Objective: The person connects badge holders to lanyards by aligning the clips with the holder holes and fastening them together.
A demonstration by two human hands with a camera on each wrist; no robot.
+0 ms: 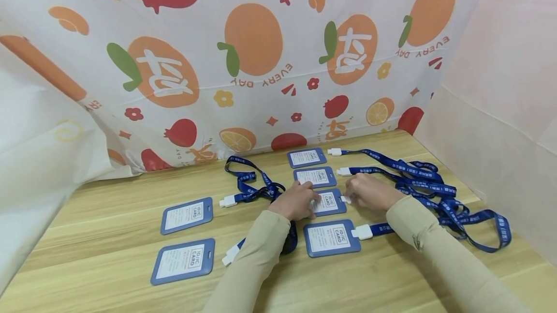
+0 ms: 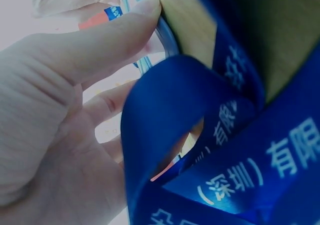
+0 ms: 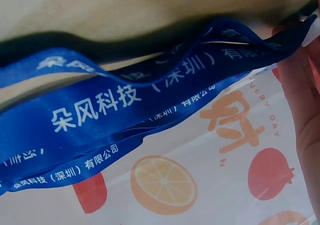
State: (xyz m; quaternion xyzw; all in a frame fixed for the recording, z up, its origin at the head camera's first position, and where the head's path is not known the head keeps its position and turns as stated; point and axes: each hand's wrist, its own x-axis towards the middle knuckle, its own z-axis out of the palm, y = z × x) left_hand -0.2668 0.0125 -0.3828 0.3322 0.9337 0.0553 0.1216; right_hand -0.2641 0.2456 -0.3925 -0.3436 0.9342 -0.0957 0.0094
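Note:
My left hand [image 1: 296,201] holds a blue ID card holder [image 1: 329,202], third from the back in the right-hand column; its thumb lies on the holder's edge in the left wrist view. At that holder's slotted end, my right hand [image 1: 371,192] pinches the white clip [image 1: 345,199] of a blue lanyard [image 3: 125,105]. Whether the clip is through the slot cannot be made out. The nearest holder [image 1: 332,239] in this column has a white clip [image 1: 362,231] at its slot. Loops of another blue lanyard [image 2: 165,115] lie close to my left hand.
Two more holders [image 1: 306,157] [image 1: 314,176] lie behind, with white clips [image 1: 334,152] [image 1: 344,171] apart from them. Two holders [image 1: 187,216] [image 1: 183,261] lie on the left, beside lanyards [image 1: 245,176]. Fruit-print cloth [image 1: 261,105] backs the wooden table [image 1: 109,235].

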